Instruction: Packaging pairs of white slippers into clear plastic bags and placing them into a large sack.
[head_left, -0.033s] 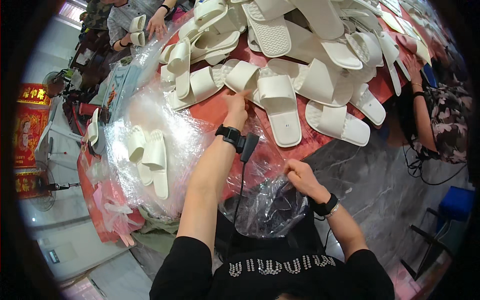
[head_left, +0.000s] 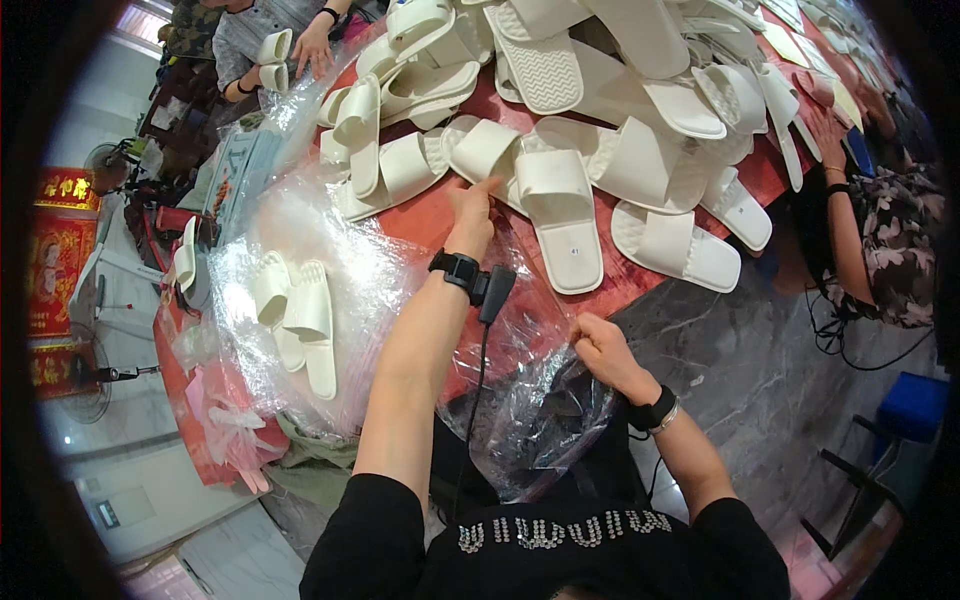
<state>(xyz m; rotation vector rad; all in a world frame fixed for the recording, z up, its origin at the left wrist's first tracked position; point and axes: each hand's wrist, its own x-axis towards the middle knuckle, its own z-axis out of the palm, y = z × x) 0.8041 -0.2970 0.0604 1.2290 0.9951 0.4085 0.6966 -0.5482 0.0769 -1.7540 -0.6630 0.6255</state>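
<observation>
My left hand (head_left: 474,212) reaches over the red table and grips the near edge of a white slipper (head_left: 484,148), its fingers partly hidden. That slipper lies among others, beside a slipper (head_left: 563,225) with its strap upward. My right hand (head_left: 598,348) is closed in a pinch on the rim of a clear plastic bag (head_left: 530,425), which hangs crumpled over my lap at the table's near edge. To the left, a pair of white slippers (head_left: 308,315) rests on a stack of clear plastic bags (head_left: 235,345).
A heap of white slippers (head_left: 625,95) covers the far part of the red table (head_left: 630,275). One person's hand (head_left: 316,48) is at the far left; another person's hand (head_left: 828,140) rests at the right edge. A blue stool (head_left: 915,405) stands at right. A cable (head_left: 478,385) hangs from my left wrist.
The slipper at my left hand has shifted slightly left. The plastic bag sags lower over my lap, and its folds have changed. Both hands stay nearly in place.
</observation>
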